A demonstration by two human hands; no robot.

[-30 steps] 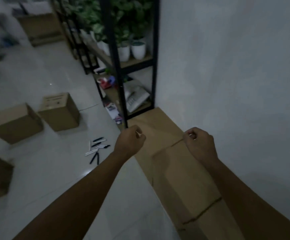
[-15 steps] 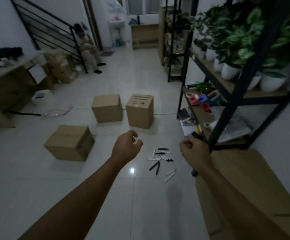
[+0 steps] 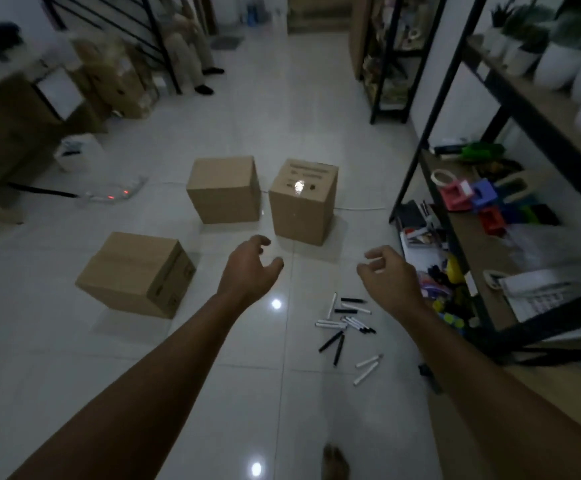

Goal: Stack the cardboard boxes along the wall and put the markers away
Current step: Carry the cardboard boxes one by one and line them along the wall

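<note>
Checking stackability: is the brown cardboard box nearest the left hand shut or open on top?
Shut. The brown cardboard box on the white tiled floor shows its top flaps lying flat, meeting along a centre seam; no flap stands up.

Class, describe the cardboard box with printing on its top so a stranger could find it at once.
Start at the black shelf rack on the right. Three boxes stand on the tiled floor to its left; the printed box stands nearest the rack. It alone is tall and narrow, with dark print on top.

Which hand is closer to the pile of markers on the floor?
The right hand. It hovers open just above and beside the markers, while the left hand is farther off to their left, nearer the boxes.
</note>
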